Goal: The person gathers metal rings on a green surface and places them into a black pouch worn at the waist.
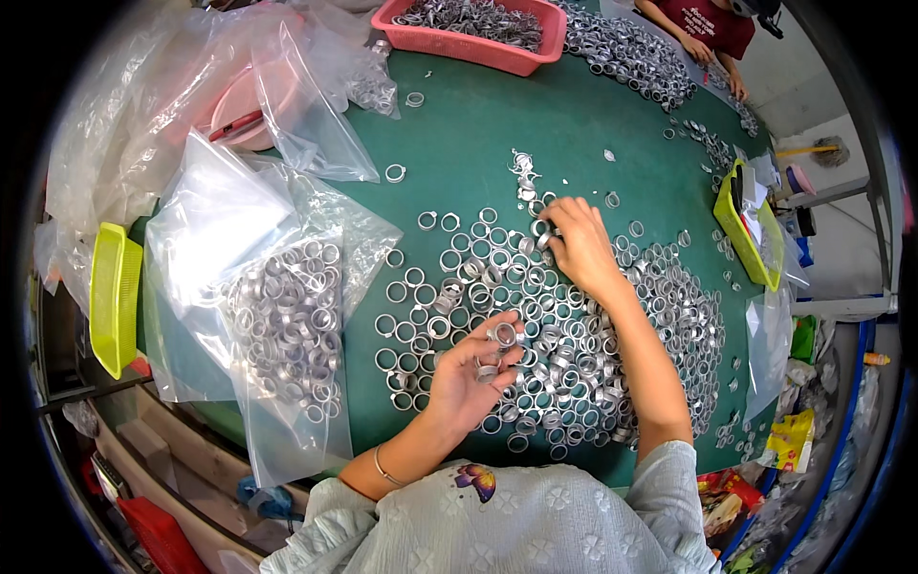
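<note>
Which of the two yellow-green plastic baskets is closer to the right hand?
The rectangular yellow-green plastic basket on the picture's right side. It's much nearer the right hand; the other basket is way over on the left.

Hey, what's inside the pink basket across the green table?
The pink basket holds heaped small metal pieces; its floor and anything deeper are covered.

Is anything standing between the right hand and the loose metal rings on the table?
Nothing visible is: the right hand is at the upper edge of the loose metal rings, touching or almost touching some. The left hand sits lower and to the left, out of the way.
</note>
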### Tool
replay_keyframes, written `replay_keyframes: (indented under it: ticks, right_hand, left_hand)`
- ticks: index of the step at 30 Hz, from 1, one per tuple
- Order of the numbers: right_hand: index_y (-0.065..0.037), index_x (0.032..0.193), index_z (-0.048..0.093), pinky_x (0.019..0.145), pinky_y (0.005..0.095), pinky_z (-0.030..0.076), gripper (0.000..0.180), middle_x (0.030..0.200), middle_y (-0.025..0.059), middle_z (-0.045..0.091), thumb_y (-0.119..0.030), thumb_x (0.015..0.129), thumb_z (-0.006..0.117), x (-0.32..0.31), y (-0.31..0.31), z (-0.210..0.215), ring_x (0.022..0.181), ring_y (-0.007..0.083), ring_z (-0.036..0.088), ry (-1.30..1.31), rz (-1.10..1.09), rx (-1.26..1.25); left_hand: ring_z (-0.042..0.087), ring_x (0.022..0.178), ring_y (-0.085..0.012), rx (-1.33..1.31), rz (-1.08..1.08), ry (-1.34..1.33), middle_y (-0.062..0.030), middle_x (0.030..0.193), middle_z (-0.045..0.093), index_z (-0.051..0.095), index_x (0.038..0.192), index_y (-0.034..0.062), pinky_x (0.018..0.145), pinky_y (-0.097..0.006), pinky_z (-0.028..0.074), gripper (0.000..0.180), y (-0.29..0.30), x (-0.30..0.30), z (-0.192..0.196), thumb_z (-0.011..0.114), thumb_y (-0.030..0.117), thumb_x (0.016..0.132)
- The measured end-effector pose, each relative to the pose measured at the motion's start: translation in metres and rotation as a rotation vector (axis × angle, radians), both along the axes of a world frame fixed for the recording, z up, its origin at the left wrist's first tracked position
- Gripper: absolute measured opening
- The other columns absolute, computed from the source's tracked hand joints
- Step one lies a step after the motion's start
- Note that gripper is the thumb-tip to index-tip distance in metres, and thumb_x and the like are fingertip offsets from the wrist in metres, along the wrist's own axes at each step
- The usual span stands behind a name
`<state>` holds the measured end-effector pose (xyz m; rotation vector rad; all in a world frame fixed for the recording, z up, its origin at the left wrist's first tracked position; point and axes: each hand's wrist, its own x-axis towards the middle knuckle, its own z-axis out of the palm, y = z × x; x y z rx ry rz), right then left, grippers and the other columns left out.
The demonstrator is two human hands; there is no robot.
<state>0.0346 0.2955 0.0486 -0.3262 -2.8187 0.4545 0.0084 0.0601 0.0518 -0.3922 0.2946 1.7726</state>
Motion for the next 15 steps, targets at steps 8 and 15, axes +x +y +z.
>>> replay_keyframes:
  ticks: [8,15]
  right_hand:
    - [-0.001,0.107,0.054,0.068,0.021,0.044,0.024,0.095,0.0024,0.06,0.0,0.084,0.06,0.034,-0.019,0.014,0.085,0.0093,0.057,0.096,-0.088,-1.256]
    - [-0.001,0.113,0.048,0.081,0.024,0.045,0.031,0.098,0.0039,0.057,0.006,0.085,0.058,0.059,-0.072,0.038,0.093,0.0105,0.055,0.072,0.063,-1.455]
  left_hand:
    - [0.049,0.079,-0.0132,0.012,0.011,0.046,-0.0085,0.107,0.055,0.054,0.117,0.0034,0.053,-0.02,0.036,0.033,0.001,0.005,-0.008,0.054,0.004,0.084]
    - [0.06,0.086,-0.0115,-0.146,-0.1,0.337,-0.0033,0.101,0.062,0.054,0.121,0.0056,0.063,-0.019,0.044,0.036,0.003,0.007,0.004,0.063,0.016,0.088]
